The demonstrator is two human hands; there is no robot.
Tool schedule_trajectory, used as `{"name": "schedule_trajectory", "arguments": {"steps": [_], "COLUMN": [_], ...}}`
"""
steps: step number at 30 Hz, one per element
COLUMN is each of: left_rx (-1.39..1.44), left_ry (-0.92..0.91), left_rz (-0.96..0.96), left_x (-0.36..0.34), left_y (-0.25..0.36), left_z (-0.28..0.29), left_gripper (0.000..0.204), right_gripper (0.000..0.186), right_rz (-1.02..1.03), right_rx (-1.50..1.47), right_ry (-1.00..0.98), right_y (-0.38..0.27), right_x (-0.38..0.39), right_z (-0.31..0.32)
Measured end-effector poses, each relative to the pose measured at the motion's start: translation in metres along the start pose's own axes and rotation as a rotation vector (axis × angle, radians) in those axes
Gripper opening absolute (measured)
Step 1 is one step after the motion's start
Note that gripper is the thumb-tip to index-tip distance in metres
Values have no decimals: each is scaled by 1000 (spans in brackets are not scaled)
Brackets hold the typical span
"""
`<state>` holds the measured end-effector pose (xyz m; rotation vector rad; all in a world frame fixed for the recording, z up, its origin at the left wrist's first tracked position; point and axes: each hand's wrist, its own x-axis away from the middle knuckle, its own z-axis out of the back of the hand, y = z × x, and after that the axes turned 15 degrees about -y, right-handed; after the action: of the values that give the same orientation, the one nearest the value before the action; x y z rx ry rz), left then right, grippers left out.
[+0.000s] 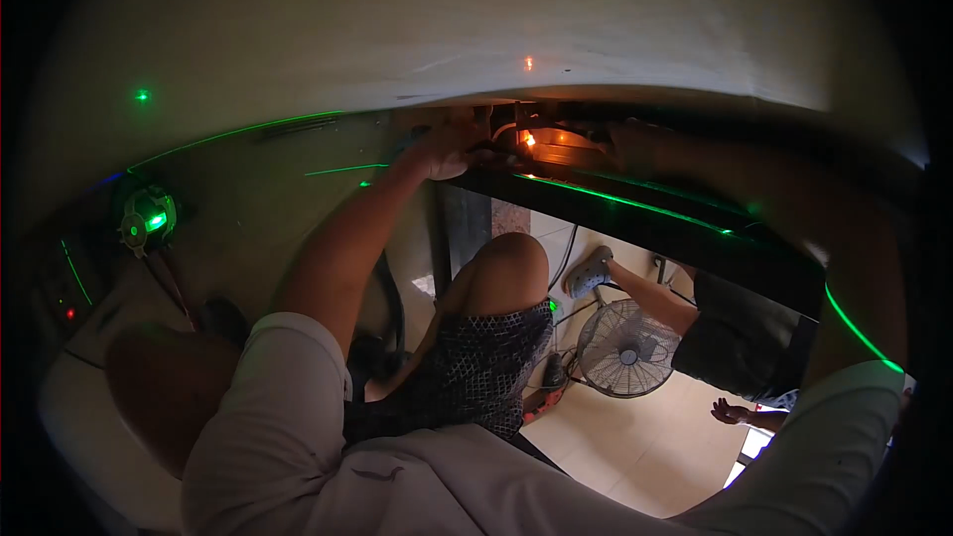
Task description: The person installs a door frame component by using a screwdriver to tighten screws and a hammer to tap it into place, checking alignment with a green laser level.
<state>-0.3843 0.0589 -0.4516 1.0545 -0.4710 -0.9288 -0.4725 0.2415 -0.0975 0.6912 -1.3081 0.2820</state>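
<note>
Both my arms reach forward into a dim gap below a pale, curved surface (pixel 476 20). My left hand (pixel 452 151) is at the left end of the gap, its fingers bent in around something dark that I cannot make out. To the right, my right hand (pixel 630 142) lies in deep shadow; its fingers look closed on a dark shape. Between the two hands a small orange light (pixel 528 140) glows and lights the inside of the gap. A long dark beam (pixel 635 213) runs just below the hands, with a green laser line along it.
A laser level (pixel 149 218) shines green at the left. My bent knee (pixel 511 268) is below the beam. On the tiled floor (pixel 635 447) stands a round fan (pixel 627 357), with cables near it. Another person's leg (pixel 650 298) and hand (pixel 732 411) show at the right.
</note>
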Motion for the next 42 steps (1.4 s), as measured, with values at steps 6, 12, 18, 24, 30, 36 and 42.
{"name": "schedule_trajectory", "arguments": {"steps": [6,12,18,24,30,36,42], "left_rx": [-113,-43,-53,-65,-54,-68,-44], "left_ry": [180,26,-27,-54,-20,-20,15], "left_rz": [-33,105,99,122,108,112,48], "left_x": [10,13,12,10,13,19,0], "left_y": [14,26,22,25,18,12,18], "left_z": [0,12,16,18,18,22,18], "left_gripper": [43,50,55,58,61,61,62], "right_gripper": [45,50,48,48,46,38,32], "right_rz": [-94,-135,-103,-124,-164,-45,128], "right_rx": [-39,8,31,42,7,-22,-59], "right_ry": [-38,-36,-13,-20,-30,31,147], "right_y": [-15,-23,-23,-19,-34,-24,9], "right_x": [15,27,26,24,28,10,1], "right_z": [7,15,15,11,21,13,-11]}}
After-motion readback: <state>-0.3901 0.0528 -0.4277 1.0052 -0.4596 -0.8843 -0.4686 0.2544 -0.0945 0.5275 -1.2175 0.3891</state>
